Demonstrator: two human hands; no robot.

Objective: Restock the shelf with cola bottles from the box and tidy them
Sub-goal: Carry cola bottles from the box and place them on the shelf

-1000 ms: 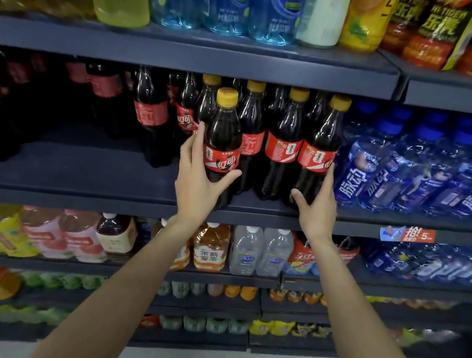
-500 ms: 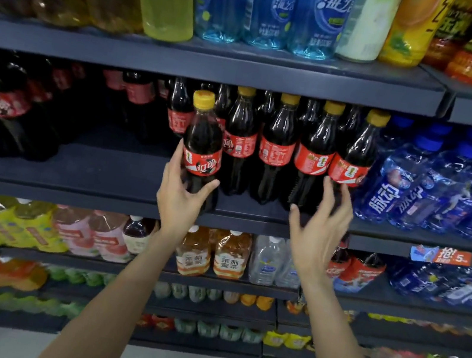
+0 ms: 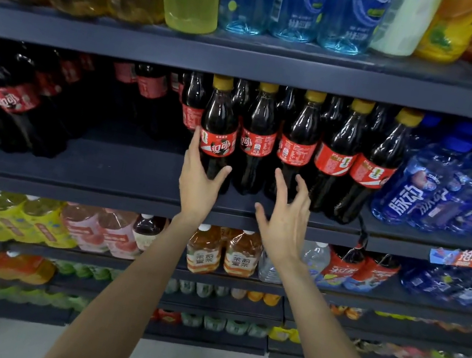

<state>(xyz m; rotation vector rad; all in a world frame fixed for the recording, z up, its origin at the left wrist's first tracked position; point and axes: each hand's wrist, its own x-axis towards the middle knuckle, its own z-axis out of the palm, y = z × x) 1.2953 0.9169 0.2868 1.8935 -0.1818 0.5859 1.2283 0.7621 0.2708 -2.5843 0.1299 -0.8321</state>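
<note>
Left hand (image 3: 200, 183) grips the leftmost front bottle (image 3: 218, 132) low on its body, standing on the shelf (image 3: 120, 187). Right hand (image 3: 286, 218) hovers released at its four o'clock. Full, heavy, slick plastic: hold below the label.

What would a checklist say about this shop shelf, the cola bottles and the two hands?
Surface: dark metal shelf, bare stretch left of the hands.
Job's things: front row of five yellow-capped cola bottles, upright, red labels; the box is not seen.
Clutter: nothing seen.
Grippers: left hand grips the leftmost cola bottle; right hand open, fingers spread.
Cables: nothing seen.
Surroundings: blue water bottles right; amber tea bottles below.
</note>
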